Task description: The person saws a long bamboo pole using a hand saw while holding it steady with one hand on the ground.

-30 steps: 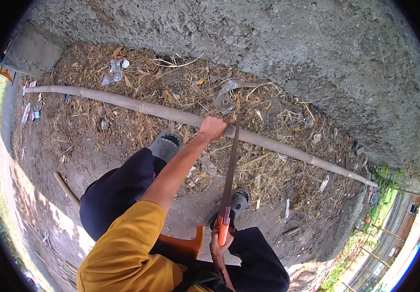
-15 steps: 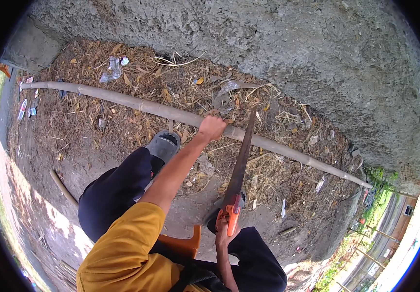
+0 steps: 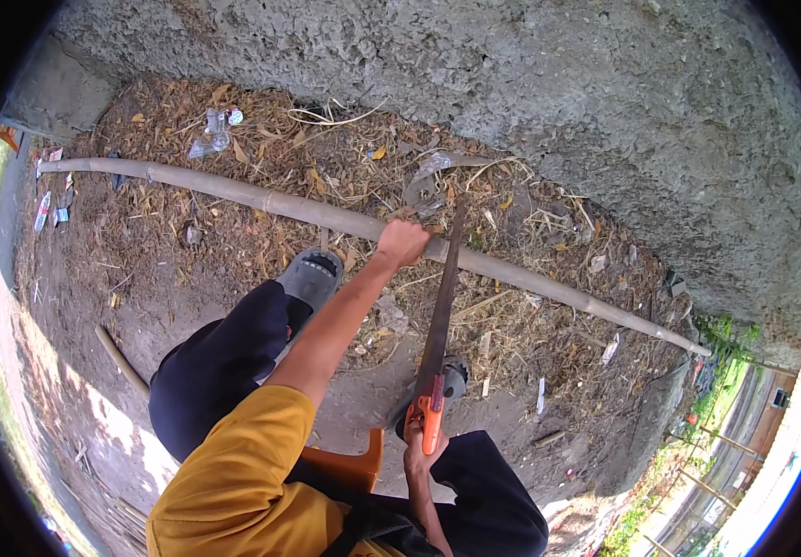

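Note:
A long bamboo pole runs across the ground from far left to the right. My left hand is closed around the pole near its middle. My right hand grips the orange handle of a hand saw, low in the picture. The saw's dark blade points away from me and crosses the pole just right of my left hand. Whether the teeth bite into the pole cannot be made out.
A rough grey wall rises along the far side. Dry leaves and straw cover the soil, with a clear plastic bottle among them. Both my sandals stand near the pole, the left one closest. An orange seat is beneath me.
The saw has drawn back toward me and shifted left, so its blade crosses the pole closer to my left hand. My left hand keeps its hold in place.

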A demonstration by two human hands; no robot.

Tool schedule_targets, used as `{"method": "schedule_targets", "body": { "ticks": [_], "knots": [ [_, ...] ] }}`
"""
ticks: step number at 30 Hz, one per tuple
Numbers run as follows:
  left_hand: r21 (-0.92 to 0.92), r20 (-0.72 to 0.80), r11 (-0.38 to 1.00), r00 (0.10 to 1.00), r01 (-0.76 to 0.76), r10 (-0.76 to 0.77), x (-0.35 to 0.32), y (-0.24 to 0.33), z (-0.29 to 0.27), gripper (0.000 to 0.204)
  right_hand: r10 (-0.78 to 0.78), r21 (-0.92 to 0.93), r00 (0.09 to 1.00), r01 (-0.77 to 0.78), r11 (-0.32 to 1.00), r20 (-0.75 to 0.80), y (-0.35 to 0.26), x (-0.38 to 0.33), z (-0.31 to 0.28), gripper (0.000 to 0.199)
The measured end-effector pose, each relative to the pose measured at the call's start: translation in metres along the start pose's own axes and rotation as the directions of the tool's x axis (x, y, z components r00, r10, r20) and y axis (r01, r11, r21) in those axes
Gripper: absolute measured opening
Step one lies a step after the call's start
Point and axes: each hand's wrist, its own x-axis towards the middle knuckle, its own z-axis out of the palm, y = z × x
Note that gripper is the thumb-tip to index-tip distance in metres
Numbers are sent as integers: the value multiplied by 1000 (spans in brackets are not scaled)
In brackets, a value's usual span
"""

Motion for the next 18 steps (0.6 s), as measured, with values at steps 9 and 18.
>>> {"method": "schedule_targets", "body": {
  "ticks": [9, 18],
  "knots": [
    [-9, 5, 1000, 1000, 25, -25, 2, 1, -4, 41, -27, -21, 999, 27, 999, 21, -10, 14, 17, 13],
    [-11, 91, 1000, 996, 17, -16, 4, 1, -25, 37, 89, -279, 988, -51, 959, 125, 51, -26, -27, 37]
  ]
}}
